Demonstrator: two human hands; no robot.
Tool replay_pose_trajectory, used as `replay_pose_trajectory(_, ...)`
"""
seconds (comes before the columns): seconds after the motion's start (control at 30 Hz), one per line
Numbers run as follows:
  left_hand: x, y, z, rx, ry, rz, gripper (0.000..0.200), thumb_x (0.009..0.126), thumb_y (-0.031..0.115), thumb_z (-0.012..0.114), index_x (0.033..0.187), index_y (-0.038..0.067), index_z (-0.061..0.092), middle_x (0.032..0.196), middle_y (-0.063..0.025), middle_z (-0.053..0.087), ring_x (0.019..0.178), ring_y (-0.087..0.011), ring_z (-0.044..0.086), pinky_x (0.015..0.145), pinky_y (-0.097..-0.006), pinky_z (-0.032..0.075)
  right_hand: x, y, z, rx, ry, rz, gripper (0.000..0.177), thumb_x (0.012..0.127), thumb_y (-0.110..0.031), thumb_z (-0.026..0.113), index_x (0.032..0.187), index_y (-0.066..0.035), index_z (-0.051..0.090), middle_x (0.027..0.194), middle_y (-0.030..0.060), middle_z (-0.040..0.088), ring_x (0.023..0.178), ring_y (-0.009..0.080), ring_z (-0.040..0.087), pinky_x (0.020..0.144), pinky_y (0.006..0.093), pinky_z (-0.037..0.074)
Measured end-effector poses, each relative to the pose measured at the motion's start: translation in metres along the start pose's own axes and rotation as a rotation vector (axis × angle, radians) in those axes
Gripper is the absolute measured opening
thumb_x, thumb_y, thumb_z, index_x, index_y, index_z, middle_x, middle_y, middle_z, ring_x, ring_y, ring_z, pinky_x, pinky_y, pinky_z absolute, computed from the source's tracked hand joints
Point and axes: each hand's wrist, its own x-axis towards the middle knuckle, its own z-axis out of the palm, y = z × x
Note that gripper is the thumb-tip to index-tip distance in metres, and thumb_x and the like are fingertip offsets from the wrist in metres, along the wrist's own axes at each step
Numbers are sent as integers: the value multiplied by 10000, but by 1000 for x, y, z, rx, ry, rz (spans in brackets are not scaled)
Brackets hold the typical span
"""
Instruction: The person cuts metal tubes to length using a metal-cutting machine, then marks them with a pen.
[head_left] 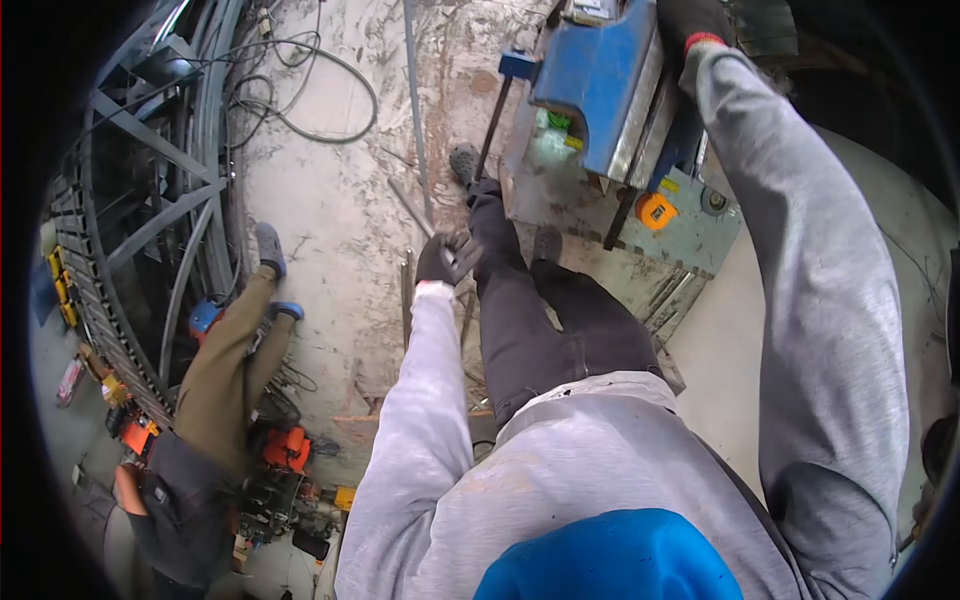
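My left hand [450, 258], in a dark glove, is above my thigh with its fingers curled; a small pale bit shows between them, too small to name. My right hand [692, 18], in a dark glove with a red cuff, reaches to the top edge beside a large blue vise [590, 85]; its fingers are hidden. The vise's dark handle bar [492, 130] points down toward my leg. Below the vise, an orange tape measure [656, 211] lies on a metal plate [690, 238], near a round disc [714, 200].
Metal frames [165, 150] stand at the left. A co-worker [215, 440] bends beside them, near orange tools [287, 449]. A cable [370, 115] loops over the stained floor. Long metal bars [417, 110] lie near my left hand and below the plate.
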Motion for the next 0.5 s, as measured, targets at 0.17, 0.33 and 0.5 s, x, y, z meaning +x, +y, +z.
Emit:
replay_pose_trajectory(0.17,92,48,86,94,348,-56,172,921,255,587,890,95,530,1032,-141,599,1185,-423,594,1010,-628,493,23,27,24,-355,-26,-207,572,903,-520,520,1180,-71,741,1263,260,683,1211,450,631,1030,490,486)
replay_pose_trajectory(0.33,114,71,97,345,359,-240,178,948,191,473,867,42,527,1043,-267,632,989,-498,665,907,-679,555,-8,5,5,-74,-19,32,546,834,-484,593,1202,-98,711,1197,261,699,1149,459,647,1012,500,491)
replay_pose_trajectory(0.5,109,82,160,397,218,-208,126,913,76,639,844,52,536,989,-208,669,973,-400,693,856,-567,605,-14,5,5,-85,-28,40,448,867,-441,584,1097,-81,719,1119,248,718,1074,445,669,970,507,508)
